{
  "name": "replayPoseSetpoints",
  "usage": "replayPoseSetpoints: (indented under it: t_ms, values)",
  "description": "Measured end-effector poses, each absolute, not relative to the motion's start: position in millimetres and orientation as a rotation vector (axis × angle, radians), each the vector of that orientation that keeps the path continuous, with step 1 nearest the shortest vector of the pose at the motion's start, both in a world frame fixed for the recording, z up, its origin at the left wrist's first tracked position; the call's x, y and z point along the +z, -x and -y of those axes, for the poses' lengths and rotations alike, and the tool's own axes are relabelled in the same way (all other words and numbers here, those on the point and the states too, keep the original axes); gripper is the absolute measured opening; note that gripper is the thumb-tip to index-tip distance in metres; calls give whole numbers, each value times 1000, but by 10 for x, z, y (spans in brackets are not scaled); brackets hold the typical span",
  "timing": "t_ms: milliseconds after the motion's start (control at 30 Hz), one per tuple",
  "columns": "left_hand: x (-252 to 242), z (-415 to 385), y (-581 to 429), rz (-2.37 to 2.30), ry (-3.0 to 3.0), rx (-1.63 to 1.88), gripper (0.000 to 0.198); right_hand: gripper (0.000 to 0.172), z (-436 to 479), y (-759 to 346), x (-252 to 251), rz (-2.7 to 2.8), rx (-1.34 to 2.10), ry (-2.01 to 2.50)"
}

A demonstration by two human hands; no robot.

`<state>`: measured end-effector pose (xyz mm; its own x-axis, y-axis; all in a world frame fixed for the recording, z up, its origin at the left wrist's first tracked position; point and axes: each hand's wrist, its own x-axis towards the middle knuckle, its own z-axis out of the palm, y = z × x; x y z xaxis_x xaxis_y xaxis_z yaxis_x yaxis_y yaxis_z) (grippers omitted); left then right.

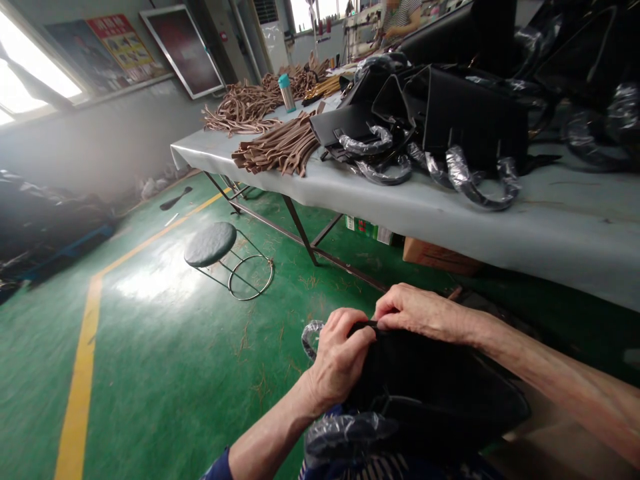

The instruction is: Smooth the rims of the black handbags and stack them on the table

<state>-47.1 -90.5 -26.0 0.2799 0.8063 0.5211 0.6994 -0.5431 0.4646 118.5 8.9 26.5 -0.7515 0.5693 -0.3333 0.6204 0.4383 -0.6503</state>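
A black handbag (430,380) lies across my lap, below the table's front edge. Clear plastic film wraps its handle (350,430) near my body, and another wrapped loop (311,339) shows past my left wrist. My left hand (343,357) is closed on the bag's upper edge, thumb on top and fingers over the far side. Close beside it, my right hand (415,312) pinches the same edge with bent fingers. The fingertips of both hands nearly meet there. Whether anything small sits between them is hidden.
A covered table (560,220) carries several black handbags (475,120), bundles of brown leather strips (283,147) and a steel bottle (287,93). A round stool (210,244) stands on the green floor. A cardboard box (440,255) sits underneath. A person (400,23) is at the back.
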Motion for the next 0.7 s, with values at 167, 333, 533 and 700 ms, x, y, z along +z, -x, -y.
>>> replayPoseSetpoints:
  t_ms: [167, 333, 533, 700]
  values:
    - [-242, 877, 468, -1346, -2614, 1067, 17, 21, -91, -1164, 300, -2579, -1208, -1086]
    - [-249, 858, 452, -1327, -2693, 948, 20, 21, -89, -1169, 289, -2616, -1164, -1052]
    - [-259, 829, 412, -1326, -2647, 947, 22, 18, -90, -1150, 285, -2690, -1038, -963]
    - [-261, 840, 425, -1245, -2519, 992, 23, 19, 15, -1112, 273, -2770, -752, -827]
